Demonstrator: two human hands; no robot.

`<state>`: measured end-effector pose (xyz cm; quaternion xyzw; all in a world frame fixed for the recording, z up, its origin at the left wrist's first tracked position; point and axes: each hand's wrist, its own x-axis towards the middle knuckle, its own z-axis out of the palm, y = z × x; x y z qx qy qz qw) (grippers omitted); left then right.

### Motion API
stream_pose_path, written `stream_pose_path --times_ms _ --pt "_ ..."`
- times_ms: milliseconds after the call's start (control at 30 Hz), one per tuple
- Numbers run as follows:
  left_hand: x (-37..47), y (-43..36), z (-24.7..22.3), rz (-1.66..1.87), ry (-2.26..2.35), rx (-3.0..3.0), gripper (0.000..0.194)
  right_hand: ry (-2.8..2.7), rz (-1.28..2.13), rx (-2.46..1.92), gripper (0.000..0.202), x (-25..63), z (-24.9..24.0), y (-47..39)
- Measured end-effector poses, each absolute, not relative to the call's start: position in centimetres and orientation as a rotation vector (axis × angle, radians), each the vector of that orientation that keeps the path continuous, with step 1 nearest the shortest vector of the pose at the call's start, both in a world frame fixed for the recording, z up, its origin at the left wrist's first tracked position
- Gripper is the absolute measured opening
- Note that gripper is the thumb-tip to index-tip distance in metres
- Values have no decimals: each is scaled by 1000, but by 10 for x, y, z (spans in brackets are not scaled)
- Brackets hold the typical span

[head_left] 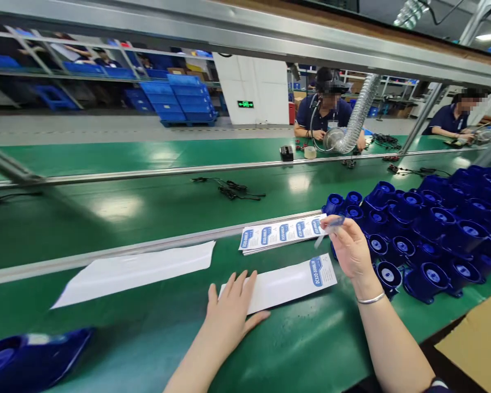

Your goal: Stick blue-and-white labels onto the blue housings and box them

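Observation:
My left hand [232, 300] lies flat, fingers spread, on the left end of a white label sheet [278, 286]. One blue-and-white printed label [321, 272] is left on that sheet's right end; the rest of it is bare white backing. In my right hand [352, 248], raised over the sheet's right end, a thin translucent sticker [325, 233] with a blue patch is pinched between thumb and fingers. Just behind lies a stack of label sheets [282, 234] printed with several labels, its right end partly covered by the right hand.
Many dark blue plastic housings [429, 218] crowd the right side. Another blue housing [32, 357] lies front left. A blank white sheet [138, 273] rests by the metal strip [106, 254]. Black cables [232, 188] lie beyond. Two people [325, 106] work across the bench.

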<state>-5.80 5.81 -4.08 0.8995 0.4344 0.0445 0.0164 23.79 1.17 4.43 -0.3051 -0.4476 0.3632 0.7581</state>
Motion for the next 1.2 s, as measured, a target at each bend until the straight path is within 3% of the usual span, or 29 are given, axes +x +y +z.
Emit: stream_pose_path --times_ms 67,133,367,467,567,800,900,1067,1200 --pt "-58 59 -43 164 1286 2792 92 -1049 682 -814 42 245 52 7" --pt "-50 57 -48 220 1159 2817 97 -1163 479 -1019 61 259 67 0" --pt "-12 54 -75 352 1059 2875 68 -1504 -463 -1899 89 367 132 19" --pt "-9 54 -77 429 1083 2892 66 -1467 -413 -2387 103 408 136 43" --pt "-11 53 -73 502 1078 2891 62 -1458 -301 -2504 103 427 129 56" --pt "-16 54 -69 739 1070 2699 61 -1496 -381 -2327 107 411 146 42" --pt "-8 41 -52 866 1025 2311 65 -1539 -507 -1943 110 358 156 28" --pt "7 19 -1 756 646 1163 68 -1987 -331 -1157 76 218 125 3" --pt "-9 34 18 992 670 722 56 -2232 -117 -912 52 149 86 -9"
